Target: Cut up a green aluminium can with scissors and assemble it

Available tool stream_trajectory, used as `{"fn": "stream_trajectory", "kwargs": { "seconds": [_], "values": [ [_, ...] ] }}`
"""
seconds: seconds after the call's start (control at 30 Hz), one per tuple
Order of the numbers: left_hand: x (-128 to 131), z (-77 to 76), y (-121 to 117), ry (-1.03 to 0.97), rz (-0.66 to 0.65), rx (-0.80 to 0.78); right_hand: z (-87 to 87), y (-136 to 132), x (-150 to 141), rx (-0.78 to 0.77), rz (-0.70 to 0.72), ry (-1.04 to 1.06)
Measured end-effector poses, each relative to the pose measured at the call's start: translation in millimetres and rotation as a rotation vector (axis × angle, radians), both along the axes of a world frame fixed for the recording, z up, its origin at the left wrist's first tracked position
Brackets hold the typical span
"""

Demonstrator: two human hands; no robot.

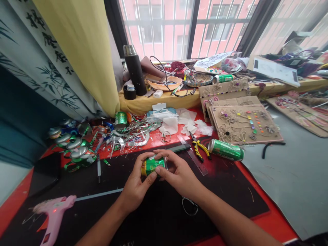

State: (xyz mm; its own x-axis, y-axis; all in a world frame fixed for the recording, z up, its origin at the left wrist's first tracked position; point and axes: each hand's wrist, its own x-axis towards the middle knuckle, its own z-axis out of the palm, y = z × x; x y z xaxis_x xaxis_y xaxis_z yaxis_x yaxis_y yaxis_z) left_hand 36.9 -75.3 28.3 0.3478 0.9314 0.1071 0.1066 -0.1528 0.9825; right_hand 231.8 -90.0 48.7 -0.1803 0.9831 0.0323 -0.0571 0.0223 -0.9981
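Note:
Both my hands hold a cut piece of a green drink can [151, 165] above the black mat [159, 218]. My left hand [135, 186] grips it from below and the left, thumb pressed on its front. My right hand [178, 172] closes over its right end with fingers curled round the top. A whole green can [226, 150] lies on its side to the right. Yellow-handled pliers [201, 149] and a clear ruler [193, 155] lie just beyond my right hand.
A pink glue gun [55, 212] lies at the front left. Cut can ends and metal strips [84, 143] pile up at the left. Cardboard craft boards [243, 123] stand at the right. A black flask [134, 70] stands on the cluttered sill.

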Motion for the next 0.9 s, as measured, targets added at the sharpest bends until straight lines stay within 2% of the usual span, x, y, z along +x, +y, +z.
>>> {"fn": "stream_trajectory", "kwargs": {
  "seconds": [0.17, 0.3, 0.47, 0.9],
  "values": [
    [0.6, 5.7, 1.7, -0.068, 0.016, -0.034, 0.9, 0.5, -0.4, -0.029, 0.02, 0.041],
    [0.2, 9.3, 3.4, -0.099, 0.089, -0.043, 1.8, 0.8, -0.9, -0.031, 0.055, 0.109],
    [2.5, 10.4, 5.2, -0.109, 0.171, -0.049, -2.2, -0.3, -1.4, -0.03, 0.054, 0.052],
    [3.4, 5.3, 1.9, -0.043, 0.159, -0.065, -10.0, 1.8, -5.0, -0.104, 0.062, -0.036]
  ]
}}
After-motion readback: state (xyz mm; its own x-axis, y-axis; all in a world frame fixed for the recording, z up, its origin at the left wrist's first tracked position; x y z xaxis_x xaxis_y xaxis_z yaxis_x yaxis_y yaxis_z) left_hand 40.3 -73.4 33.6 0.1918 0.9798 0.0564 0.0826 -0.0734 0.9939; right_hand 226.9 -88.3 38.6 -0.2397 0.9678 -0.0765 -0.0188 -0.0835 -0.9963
